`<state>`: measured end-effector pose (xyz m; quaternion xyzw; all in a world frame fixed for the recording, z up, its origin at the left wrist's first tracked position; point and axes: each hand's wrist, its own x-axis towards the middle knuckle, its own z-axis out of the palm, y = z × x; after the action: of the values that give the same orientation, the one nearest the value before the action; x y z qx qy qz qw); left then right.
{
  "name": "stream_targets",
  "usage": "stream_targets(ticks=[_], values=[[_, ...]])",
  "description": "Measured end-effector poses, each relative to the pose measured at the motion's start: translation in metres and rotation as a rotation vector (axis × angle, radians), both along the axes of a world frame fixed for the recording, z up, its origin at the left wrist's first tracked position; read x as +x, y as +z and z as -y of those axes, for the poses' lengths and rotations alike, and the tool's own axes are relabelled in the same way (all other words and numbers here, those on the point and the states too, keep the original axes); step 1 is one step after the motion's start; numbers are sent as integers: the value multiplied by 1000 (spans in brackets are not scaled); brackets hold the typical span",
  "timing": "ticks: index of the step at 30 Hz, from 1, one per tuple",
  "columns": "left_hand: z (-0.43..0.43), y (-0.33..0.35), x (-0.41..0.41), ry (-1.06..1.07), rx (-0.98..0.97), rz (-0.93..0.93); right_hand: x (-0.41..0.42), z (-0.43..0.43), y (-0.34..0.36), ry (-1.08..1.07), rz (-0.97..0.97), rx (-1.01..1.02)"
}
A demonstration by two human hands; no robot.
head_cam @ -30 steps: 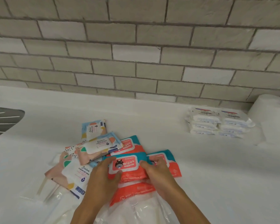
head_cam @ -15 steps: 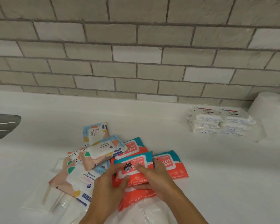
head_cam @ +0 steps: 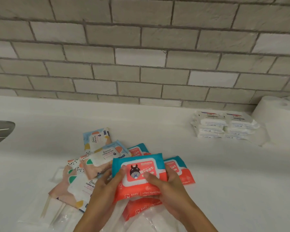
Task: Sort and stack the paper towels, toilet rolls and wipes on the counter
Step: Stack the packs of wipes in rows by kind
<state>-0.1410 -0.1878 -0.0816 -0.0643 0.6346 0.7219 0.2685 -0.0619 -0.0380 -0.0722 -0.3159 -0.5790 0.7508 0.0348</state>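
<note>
Two white wipe stacks (head_cam: pixel 224 126) sit sorted by the rolls (head_cam: pixel 278 118); my left hand (head_cam: pixel 105 190) and right hand (head_cam: pixel 172 190) pinch one red pack (head_cam: pixel 141 171), and the loose pile (head_cam: pixel 97 158), I judge, remains.

The place was a kitchen. A white counter (head_cam: pixel 157 121) ran beneath a wall (head_cam: pixel 141 56) of grey brick-shaped tiles, and the ribbed metal edge of a sink (head_cam: pixel 0 133) showed at the far left. Household packs of wipes (head_cam: pixel 209 127) and white paper rolls (head_cam: pixel 278 119) sat on the counter.
</note>
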Motion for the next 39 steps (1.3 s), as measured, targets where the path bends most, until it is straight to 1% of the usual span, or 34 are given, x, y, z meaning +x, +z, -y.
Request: stream_targets(ticks=[2, 3, 7, 9, 11, 12, 13, 15, 16, 17, 19, 24, 32, 39], values=[[0, 4, 2, -57, 122, 82, 2, 7, 5, 63, -6, 61], [0, 6, 4, -72, 148, 83, 2, 9, 6, 92, -2, 94], [7, 2, 4, -30, 115, 75, 2, 1, 13, 210, 68, 241], [12, 0, 2, 14, 83, 71, -1, -16, 9, 104, 35, 301], [16, -3, 0, 52, 30, 56, -3, -43, 0, -86, 16, 463], [17, -4, 0, 69, 11, 50, -5, -56, -5, -158, 56, 569], [18, -6, -1, 81, -5, 47, -8, -67, -11, -186, 126, 667], [17, -7, -1, 94, -33, 56, -13, -81, -19, -99, 370, 822], [17, -8, -1, 97, -43, 60, -16, -83, -21, -32, 484, 872], [16, -9, -1, 96, -50, 61, -19, -83, -23, 14, 559, 896], [15, -11, 0, 88, -61, 55, -28, -79, -26, 37, 589, 879], [15, -16, 2, 81, -117, 34, -35, -80, -27, 39, 461, 668], [13, -17, 0, 85, -163, 3, -27, -85, -20, 131, 414, 518], [10, -14, -2, 85, -144, 4, -7, -85, -22, 46, 246, 395]])
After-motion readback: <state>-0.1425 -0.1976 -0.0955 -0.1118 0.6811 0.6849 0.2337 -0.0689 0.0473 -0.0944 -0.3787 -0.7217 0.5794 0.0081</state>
